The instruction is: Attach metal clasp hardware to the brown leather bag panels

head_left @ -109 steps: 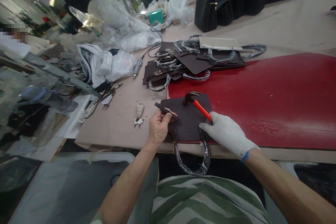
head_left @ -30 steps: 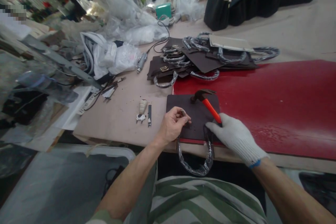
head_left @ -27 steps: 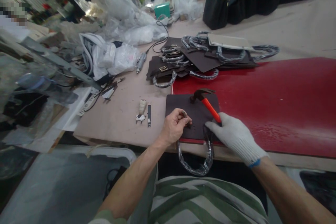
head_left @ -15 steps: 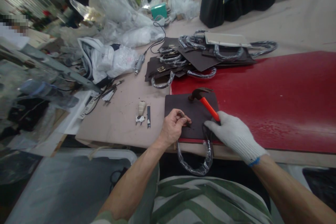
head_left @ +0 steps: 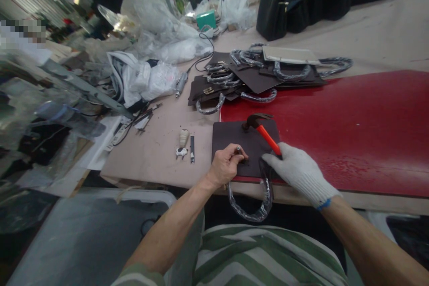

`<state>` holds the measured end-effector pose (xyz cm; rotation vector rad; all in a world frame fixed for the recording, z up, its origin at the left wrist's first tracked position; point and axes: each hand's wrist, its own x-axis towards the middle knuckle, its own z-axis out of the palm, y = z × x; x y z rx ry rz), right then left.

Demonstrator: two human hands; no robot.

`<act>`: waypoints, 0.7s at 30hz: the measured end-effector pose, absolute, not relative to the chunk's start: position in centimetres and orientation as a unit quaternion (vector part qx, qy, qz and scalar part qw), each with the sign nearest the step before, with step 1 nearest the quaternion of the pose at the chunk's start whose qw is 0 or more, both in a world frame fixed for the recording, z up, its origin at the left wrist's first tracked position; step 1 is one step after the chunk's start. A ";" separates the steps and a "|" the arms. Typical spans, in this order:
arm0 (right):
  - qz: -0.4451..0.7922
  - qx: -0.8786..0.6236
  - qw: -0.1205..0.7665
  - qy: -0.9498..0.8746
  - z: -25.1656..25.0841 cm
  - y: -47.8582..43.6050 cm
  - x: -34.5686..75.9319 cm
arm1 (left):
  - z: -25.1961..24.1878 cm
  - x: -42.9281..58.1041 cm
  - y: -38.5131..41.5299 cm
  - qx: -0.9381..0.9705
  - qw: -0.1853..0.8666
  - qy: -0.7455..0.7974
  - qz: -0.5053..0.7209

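Observation:
My bare left hand (head_left: 225, 164) pinches a small metal punch (head_left: 238, 150), its round top end showing above the fingers, over a dark brown leather panel (head_left: 228, 136). My right hand (head_left: 298, 165), in a white knit glove, is closed round the orange handle of a claw hammer (head_left: 268, 138). The hammer's dark head is over the panel's upper part; I cannot tell whether it touches. A plastic-wrapped bag handle (head_left: 250, 215) loops from the panel's near edge over the table edge. The punch's lower tip is hidden by my fingers.
A red board (head_left: 348, 125) lies under the panel. Left of it are a tool with a wrapped grip (head_left: 182, 140) and a flat dark strip tool (head_left: 192, 148). Beyond lie stacked brown panels with wrapped handles (head_left: 258, 76), a corded tool (head_left: 181, 84) and black bags (head_left: 273, 13).
My left hand has shifted slightly, and the punch now stands more upright, its top end showing. The hammer and my right hand have barely moved. The whole view has shifted a little.

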<state>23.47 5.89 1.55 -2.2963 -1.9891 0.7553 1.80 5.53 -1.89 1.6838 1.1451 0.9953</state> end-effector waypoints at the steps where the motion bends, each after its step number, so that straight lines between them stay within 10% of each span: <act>1: 0.249 -0.730 0.022 -0.636 1.3 5.9 23.6 | -2.0 1.8 5.4 0.684 0.406 0.455 0.400; 12: 0.211 -0.653 0.249 -0.683 9.9 0.5 25.8 | -3.4 2.0 5.0 0.764 0.309 0.412 0.389; 18: 0.136 -0.673 0.044 -0.725 9.7 -1.2 27.2 | -3.4 2.1 5.0 0.761 0.315 0.423 0.378; 21: 0.107 -0.687 0.079 -0.714 10.6 -1.4 28.0 | -3.3 2.1 5.0 0.762 0.313 0.419 0.382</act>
